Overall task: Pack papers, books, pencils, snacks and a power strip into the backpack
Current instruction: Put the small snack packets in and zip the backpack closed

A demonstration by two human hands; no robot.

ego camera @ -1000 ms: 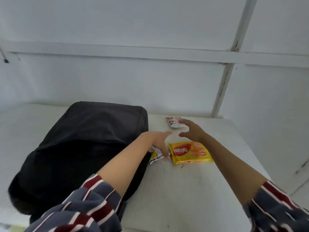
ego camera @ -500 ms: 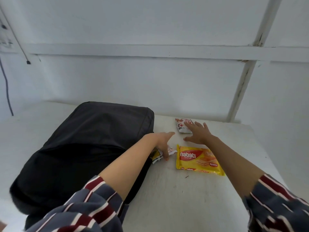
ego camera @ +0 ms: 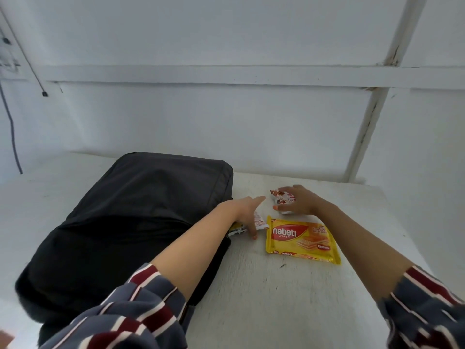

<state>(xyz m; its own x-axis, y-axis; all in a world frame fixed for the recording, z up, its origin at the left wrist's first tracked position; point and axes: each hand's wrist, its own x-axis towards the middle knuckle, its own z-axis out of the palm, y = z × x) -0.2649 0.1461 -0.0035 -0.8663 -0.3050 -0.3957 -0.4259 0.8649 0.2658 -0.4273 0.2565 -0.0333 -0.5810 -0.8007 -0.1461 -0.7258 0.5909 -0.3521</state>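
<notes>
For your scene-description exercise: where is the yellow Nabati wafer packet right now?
In the head view, the yellow wafer packet lies flat on the white table, right of the black backpack, between both forearms.

White painted wall (ego camera: 226,127) running behind a white surface (ego camera: 289,298). Horizontal rail (ego camera: 226,75) crossing the wall, slanted post (ego camera: 372,117) with chipped paint meeting it on the right. Dark cable (ego camera: 11,137) hanging at far left. Flat, even light.

Black backpack (ego camera: 141,210), yellow wafer pack (ego camera: 302,239)
</notes>
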